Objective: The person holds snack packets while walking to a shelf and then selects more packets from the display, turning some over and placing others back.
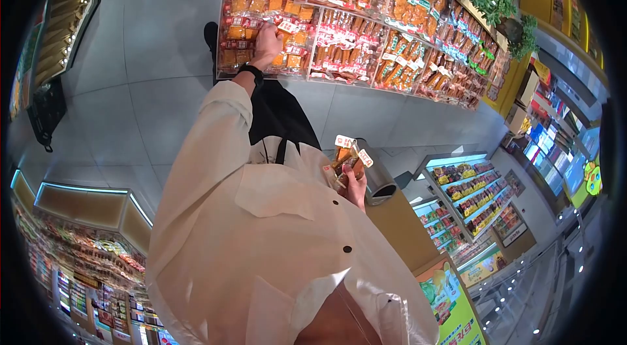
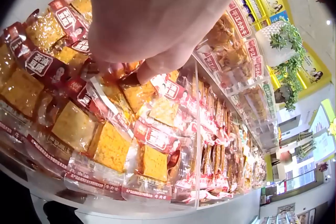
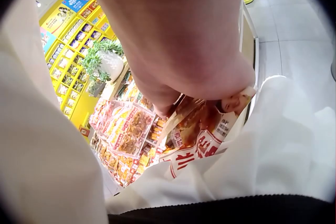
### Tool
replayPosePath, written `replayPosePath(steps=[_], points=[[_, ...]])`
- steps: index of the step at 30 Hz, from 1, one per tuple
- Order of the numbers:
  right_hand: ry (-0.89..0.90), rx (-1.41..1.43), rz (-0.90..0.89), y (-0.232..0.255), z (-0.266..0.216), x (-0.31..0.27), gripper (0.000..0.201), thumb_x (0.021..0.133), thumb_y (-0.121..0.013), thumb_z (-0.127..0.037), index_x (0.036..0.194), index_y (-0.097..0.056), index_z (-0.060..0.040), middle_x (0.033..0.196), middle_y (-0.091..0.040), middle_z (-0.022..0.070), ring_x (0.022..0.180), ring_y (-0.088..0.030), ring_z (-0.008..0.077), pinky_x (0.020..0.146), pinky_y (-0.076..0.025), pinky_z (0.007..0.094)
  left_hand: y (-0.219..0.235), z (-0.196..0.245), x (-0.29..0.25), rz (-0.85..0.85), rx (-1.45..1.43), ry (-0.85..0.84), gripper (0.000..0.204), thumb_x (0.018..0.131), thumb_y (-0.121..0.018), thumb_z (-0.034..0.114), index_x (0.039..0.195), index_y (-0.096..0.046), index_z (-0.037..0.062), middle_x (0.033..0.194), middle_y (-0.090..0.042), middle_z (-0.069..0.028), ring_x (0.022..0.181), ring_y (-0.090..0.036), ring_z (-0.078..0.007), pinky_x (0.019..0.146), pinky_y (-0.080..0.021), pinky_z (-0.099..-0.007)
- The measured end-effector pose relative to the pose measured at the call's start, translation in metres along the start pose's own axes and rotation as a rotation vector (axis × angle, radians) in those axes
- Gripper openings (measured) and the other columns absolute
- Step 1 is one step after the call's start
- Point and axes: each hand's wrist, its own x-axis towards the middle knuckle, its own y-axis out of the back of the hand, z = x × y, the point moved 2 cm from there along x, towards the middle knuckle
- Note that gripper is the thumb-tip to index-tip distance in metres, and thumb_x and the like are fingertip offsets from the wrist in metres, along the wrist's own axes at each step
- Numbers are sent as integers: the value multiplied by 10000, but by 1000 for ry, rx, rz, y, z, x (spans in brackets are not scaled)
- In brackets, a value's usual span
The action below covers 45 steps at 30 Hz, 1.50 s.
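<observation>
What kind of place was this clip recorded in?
Most likely a snack shop or supermarket aisle. Clear bins hold heaps of red-labelled packaged snacks, more stocked shelves stand behind, and the left hand reaches into a bin while the right hand holds several packets.

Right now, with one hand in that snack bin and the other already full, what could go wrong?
The right hand holds several snack packets loosely against the shirt; one might slip out. The left hand digs in a heaped bin of tofu packets, so neighbouring packets could spill over the clear front wall.
</observation>
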Motion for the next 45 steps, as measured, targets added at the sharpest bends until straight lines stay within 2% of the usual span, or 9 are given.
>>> replayPosePath(steps=[7, 13, 14, 15, 22, 29, 40, 42, 45], points=[[-49, -54, 25, -15, -19, -11, 374, 838, -736, -180, 1143, -571, -39, 987, -638, 37, 843, -620, 144, 719, -530, 314, 17, -2, -17, 118, 117, -88, 265, 785, -732, 194, 884, -611, -20, 920, -568, -166, 900, -583, -351, 831, -473, -433], [-4, -41, -7, -13, -12, -4, 407, 837, -730, -168, 1175, -551, -29, 1003, -633, 54, 857, -623, 158, 755, -534, 329, 24, -47, -16, 14, -252, 230, 266, 840, -701, 215, 864, -582, -22, 777, -615, -200, 714, -606, -337, 688, -479, -421], [40, -60, -12, -13, -11, -4, 370, 851, -722, -210, 1141, -556, -50, 893, -603, 27, 705, -575, 123, 572, -470, 289, 29, -50, -13, 13, -252, 232, 266, 840, -701, 215, 864, -582, -22, 777, -615, -200, 714, -606, -337, 688, -479, -421], [84, -79, -17, -15, -13, -5, 338, 865, -714, -252, 1106, -560, -71, 783, -573, 0, 552, -527, 88, 388, -407, 249, 36, -52, -8, -1, -220, 217, 259, 843, -695, 213, 865, -583, -19, 788, -616, -202, 729, -608, -344, 697, -479, -422], [132, -67, 7, -20, -11, -4, 290, 882, -695, -225, 1087, -560, -72, 766, -559, -7, 529, -496, 84, 389, -392, 248, 45, -49, 15, -202, -71, 299, 394, 833, -679, 153, 1166, -524, 10, 1062, -635, -220, 1045, -600, -402, 869, -486, -464], [86, -86, -34, -21, -13, -6, 274, 866, -698, -254, 1025, -549, -88, 708, -518, -18, 471, -452, 73, 351, -351, 243, 58, -15, 3, 142, 141, -56, 467, 754, -762, 97, 1127, -504, -17, 1006, -597, -219, 990, -583, -405, 890, -477, -462], [53, -107, -27, -20, -14, -6, 273, 866, -695, -258, 1023, -535, -102, 697, -498, -21, 462, -451, 79, 340, -345, 241, 48, -24, 6, 82, -81, 286, 393, 717, -795, 115, 1009, -551, 18, 969, -620, -151, 900, -616, -335, 787, -497, -413], [-32, -27, -41, -16, -12, -4, 368, 847, -719, -136, 1157, -558, -20, 1018, -626, 48, 882, -615, 148, 785, -532, 329, 42, -37, 6, 114, -116, 210, 372, 722, -790, 117, 995, -557, 21, 982, -622, -149, 897, -620, -326, 782, -501, -403], [-28, -51, -40, -17, -13, -3, 371, 849, -719, -145, 1156, -557, -15, 1020, -628, 53, 884, -619, 151, 782, -538, 336, 34, -57, 2, 189, -219, 128, 341, 731, -781, 126, 978, -571, 24, 988, -633, -138, 870, -632, -310, 766, -509, -390]])
